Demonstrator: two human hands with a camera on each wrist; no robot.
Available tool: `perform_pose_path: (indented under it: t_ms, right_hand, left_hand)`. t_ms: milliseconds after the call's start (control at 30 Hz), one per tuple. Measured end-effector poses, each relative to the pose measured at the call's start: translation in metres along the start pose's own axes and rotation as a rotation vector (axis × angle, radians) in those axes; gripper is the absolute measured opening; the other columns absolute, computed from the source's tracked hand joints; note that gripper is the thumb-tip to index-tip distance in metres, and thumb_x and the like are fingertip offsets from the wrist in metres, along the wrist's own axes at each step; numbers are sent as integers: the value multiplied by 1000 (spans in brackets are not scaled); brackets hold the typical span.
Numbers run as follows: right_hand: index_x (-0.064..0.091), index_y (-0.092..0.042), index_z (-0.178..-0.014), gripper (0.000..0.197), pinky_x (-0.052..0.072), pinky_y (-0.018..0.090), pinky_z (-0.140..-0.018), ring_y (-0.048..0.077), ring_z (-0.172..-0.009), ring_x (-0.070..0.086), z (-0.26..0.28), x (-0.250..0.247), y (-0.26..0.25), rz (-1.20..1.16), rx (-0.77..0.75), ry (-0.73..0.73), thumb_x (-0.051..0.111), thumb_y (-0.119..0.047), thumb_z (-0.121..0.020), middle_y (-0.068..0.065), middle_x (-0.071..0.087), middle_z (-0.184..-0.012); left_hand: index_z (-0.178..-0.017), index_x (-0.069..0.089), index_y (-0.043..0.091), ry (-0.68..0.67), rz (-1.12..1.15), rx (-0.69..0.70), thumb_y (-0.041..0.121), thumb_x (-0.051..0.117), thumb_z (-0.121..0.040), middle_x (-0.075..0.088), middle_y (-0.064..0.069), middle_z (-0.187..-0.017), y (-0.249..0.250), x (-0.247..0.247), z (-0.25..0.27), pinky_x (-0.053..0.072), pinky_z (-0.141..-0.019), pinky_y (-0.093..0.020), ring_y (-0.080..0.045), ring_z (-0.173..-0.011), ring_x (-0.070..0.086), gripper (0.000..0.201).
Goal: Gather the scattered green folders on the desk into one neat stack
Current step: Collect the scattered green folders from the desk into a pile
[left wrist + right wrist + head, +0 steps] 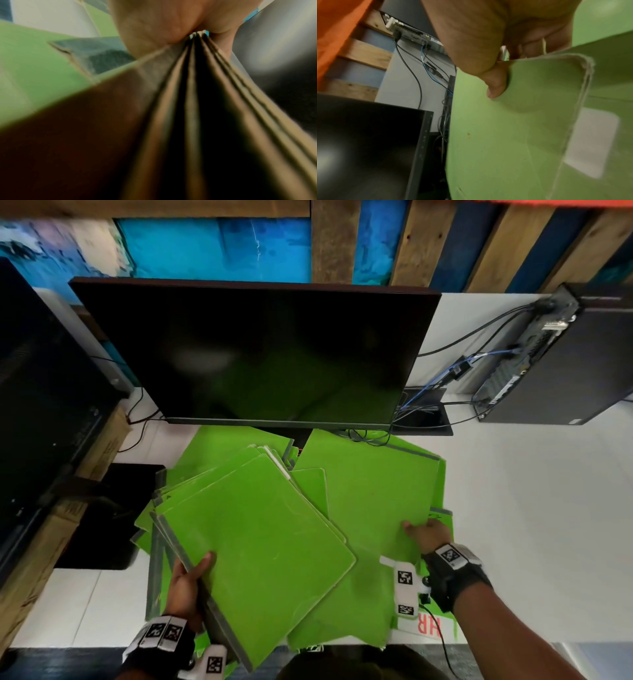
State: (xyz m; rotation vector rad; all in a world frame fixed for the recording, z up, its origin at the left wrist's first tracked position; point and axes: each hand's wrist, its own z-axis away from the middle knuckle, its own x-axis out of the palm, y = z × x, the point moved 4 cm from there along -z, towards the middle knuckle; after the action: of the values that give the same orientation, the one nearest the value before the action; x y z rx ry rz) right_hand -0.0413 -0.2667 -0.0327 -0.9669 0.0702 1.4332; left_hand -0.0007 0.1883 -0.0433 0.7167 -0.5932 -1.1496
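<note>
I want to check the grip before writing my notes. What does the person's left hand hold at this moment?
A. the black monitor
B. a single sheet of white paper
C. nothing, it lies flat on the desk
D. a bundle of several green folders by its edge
D: the left hand grips the bundle of green folders at its lower left edge; the left wrist view shows several layered edges pinched together.

The head view is evenly and fairly brightly lit, the white surface (513,508) pale and the green folders (267,542) vivid, with soft shadows under their overlapping edges. Its wide lens bows straight lines toward the borders, and the top edge smears. The dark monitor (253,354) carries a faint green reflection and a dull glare patch. Both wrist views are dimmer and blurred; the left one is mostly out of focus and dark below.
</note>
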Motion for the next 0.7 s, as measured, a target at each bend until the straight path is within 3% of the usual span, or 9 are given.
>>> perform_pose_path:
  t_ms: [133,267,333,400,500,567,633,700]
  right_hand:
    - [58,5,-119,39,47,39,-93,37,-110,60,0,-30,-6,-128,-68,144,67,-14,-85,24,63,-120]
    - [58,-6,-119,41,52,47,-90,36,-99,65,-11,-77,9,-239,-113,207,71,-15,-81,22,66,-114]
    - [59,-8,-118,39,54,51,-87,36,-92,68,-12,-100,16,-260,-160,215,71,-11,-81,23,68,-109]
    - [62,-9,-118,38,57,46,-80,30,-81,70,-12,-124,22,-281,-206,225,71,-12,-82,20,70,-101]
    - [63,-13,-113,34,56,29,-51,14,-49,64,-1,-160,28,-422,-266,225,72,-20,-81,5,72,-71]
    - [63,-18,-108,21,52,27,-48,12,-42,59,11,-178,26,-444,-298,229,64,-12,-88,3,69,-62]
    - [65,-24,-102,24,50,27,-47,13,-39,56,17,-195,21,-420,-334,226,57,-4,-91,2,66,-56]
    - [66,-27,-99,30,49,26,-42,12,-38,54,26,-209,12,-409,-379,204,54,0,-91,1,64,-53]
  left_hand:
    - [-120,55,19,-16,25,22,8,59,-88,67,-8,-106,2,3,2,50,-82,-44,-31,-96,63,34]
    - [-125,54,18,-16,-3,27,12,65,-84,65,-13,-119,1,1,0,46,-94,-56,-37,-109,60,43]
    - [-119,57,21,-27,-10,29,11,65,-84,66,-14,-116,1,1,-1,47,-93,-57,-38,-106,61,37]
    - [-109,59,24,-38,-21,25,9,64,-85,67,-13,-110,0,3,0,49,-90,-57,-37,-99,63,29]
    - [-110,58,19,-44,-23,31,10,64,-85,67,-16,-112,-1,5,-1,51,-83,-49,-35,-96,64,28]
    - [-108,57,19,-39,-40,36,12,65,-84,65,-17,-114,-1,6,-1,50,-84,-47,-36,-100,63,26]
    - [-104,58,22,-52,-58,43,11,65,-84,65,-14,-113,2,10,-2,49,-89,-49,-36,-103,62,24]
    - [-103,59,23,-76,-71,54,9,63,-86,66,-11,-110,7,15,0,49,-86,-46,-33,-100,62,23]
